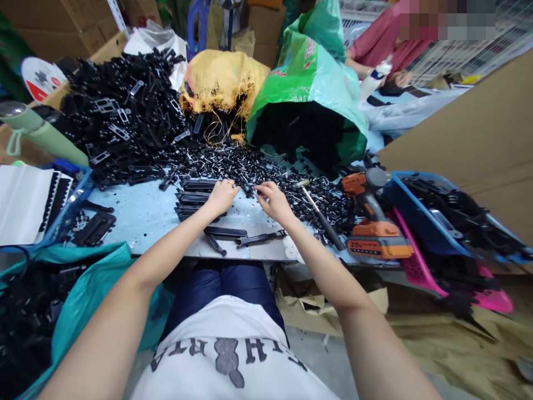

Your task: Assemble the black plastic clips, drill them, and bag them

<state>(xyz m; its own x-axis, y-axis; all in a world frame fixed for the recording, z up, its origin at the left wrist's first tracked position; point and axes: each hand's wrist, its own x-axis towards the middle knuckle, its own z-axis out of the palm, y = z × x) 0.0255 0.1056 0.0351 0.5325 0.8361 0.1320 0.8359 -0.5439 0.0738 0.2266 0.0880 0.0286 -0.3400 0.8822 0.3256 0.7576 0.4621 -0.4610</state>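
The table (141, 208) spreads before me, with a green bag (310, 80) and a heap of black parts (125, 111) along its back. To my right sits the drill (372, 214), the hammer (322, 216) lying just left of it. Black bars (194, 199) lie stacked by my left hand (222, 195), its fingers curled; I cannot tell if they grip anything. My right hand (272, 201) has its fingertips drawn together, their hold too small to make out. Screws (233, 162) lie strewn just beyond my 2 hands.
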